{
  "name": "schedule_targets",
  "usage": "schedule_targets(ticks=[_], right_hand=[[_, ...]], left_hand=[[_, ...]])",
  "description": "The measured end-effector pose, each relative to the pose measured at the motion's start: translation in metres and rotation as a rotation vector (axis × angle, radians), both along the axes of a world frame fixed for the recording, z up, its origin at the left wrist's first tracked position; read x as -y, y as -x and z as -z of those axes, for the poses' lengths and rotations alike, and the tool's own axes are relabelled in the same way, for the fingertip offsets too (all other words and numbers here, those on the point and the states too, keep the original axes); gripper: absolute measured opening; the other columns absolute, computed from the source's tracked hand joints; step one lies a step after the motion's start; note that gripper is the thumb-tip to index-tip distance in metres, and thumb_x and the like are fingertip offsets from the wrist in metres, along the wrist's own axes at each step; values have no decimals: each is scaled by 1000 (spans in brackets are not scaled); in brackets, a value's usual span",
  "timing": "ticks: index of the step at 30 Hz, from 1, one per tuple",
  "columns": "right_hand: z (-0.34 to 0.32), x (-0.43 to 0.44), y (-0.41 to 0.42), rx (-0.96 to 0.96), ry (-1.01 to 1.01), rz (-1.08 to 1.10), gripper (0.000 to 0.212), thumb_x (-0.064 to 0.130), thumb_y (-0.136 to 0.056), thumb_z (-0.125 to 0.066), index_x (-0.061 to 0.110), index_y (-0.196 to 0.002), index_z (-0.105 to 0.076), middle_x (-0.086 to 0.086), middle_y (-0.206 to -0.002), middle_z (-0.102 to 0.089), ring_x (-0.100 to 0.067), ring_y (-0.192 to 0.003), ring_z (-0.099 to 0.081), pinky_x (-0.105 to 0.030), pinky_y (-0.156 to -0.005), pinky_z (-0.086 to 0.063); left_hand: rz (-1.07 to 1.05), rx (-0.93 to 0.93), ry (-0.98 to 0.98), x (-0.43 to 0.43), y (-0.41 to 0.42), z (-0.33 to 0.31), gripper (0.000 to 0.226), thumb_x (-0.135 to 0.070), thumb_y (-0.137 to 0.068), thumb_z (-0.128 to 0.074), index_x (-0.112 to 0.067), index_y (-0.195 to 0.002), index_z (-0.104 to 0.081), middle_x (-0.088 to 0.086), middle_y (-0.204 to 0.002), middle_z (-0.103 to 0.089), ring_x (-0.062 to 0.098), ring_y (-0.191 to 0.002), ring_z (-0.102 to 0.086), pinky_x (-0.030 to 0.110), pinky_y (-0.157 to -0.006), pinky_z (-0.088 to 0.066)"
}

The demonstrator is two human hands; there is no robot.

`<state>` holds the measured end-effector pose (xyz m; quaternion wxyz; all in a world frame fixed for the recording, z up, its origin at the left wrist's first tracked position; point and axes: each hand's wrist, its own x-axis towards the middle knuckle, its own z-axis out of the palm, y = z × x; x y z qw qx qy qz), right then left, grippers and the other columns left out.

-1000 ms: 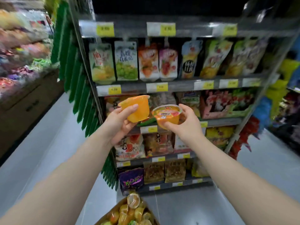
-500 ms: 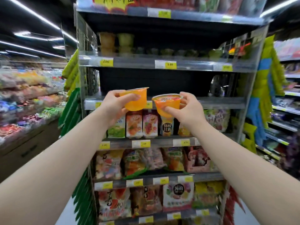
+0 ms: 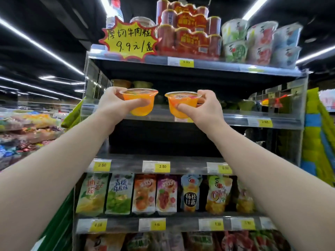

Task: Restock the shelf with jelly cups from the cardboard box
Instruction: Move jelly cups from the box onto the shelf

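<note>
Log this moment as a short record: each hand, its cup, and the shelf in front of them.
left hand: grips left jelly cup, thumb across its side, cup upright
right hand: grips right jelly cup, thumb on its side, cup upright
cups: side by side, not touching, raised to the front edge of the jelly shelf, not yet set down
already on shelf: orange cup and green cup at the back
cardboard box: not in view

left cup (image 3: 140,103) beside right cup (image 3: 182,105), before shelf (image 3: 235,120)
</note>
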<state>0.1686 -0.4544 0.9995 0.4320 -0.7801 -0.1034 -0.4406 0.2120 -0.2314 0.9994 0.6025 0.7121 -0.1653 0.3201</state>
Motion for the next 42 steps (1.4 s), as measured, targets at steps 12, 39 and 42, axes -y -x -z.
schedule_targets(ticks=[12,39,42], right_hand=[[-70,0,-109,-97,144,104,83,56,-73,-74,9,-132,-40,-5,-120,-50,-16,-93,-51,-31,-77,-43],[-94,16,-146,-137,213,-364,50,46,-76,-74,21,-118,-63,13,-103,-66,0,-95,-61,-11,-70,-46],[-97,13,-142,-158,200,-445,32,40,-82,-71,22,-108,-69,13,-94,-70,7,-77,-63,-5,-55,-43]], left_hand=[[-81,15,-15,13,-84,-57,95,-55,-45,-88,-17,-125,-54,2,-112,-60,21,-103,-58,35,-87,-50],[401,-57,-36,39,-118,-89,68,-33,-57,-89,-9,-115,-62,7,-106,-73,21,-101,-69,33,-87,-53],[448,-18,-44,52,-118,-93,78,-41,-51,-82,-9,-118,-61,8,-109,-71,22,-102,-68,35,-91,-53]])
